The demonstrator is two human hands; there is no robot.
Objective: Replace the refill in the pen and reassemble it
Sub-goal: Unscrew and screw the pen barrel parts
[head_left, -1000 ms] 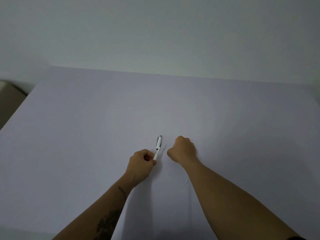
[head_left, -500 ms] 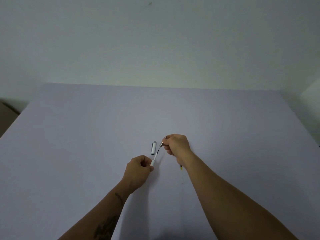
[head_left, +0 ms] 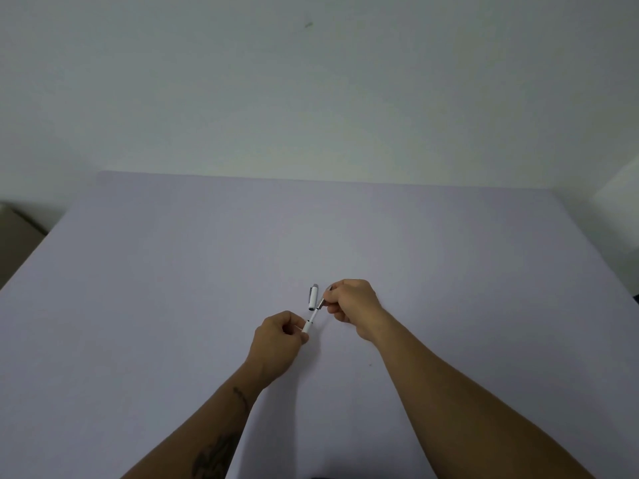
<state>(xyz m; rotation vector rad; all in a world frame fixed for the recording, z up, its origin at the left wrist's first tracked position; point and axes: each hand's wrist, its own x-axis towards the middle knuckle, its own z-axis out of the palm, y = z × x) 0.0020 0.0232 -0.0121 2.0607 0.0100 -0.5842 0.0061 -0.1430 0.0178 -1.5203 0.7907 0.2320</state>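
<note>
My left hand (head_left: pixel 276 344) grips the white pen barrel (head_left: pixel 307 327), which points up and to the right. My right hand (head_left: pixel 352 302) pinches the pen's grey metal tip section (head_left: pixel 321 302) at the barrel's far end. A thin white refill (head_left: pixel 313 317) shows between barrel and tip section. The white pen cap (head_left: pixel 313 298) with its grey clip lies on the pale table (head_left: pixel 173 288) just left of my right hand, apart from both hands.
A pale wall rises behind the table's far edge. A brown object (head_left: pixel 17 236) sits off the table's left side. A tiny dark speck (head_left: pixel 370 365) lies on the table beside my right forearm.
One second ago the cap was on the pen; it now lies on the table. My right hand took hold of the tip section, which has drawn away from the barrel.
</note>
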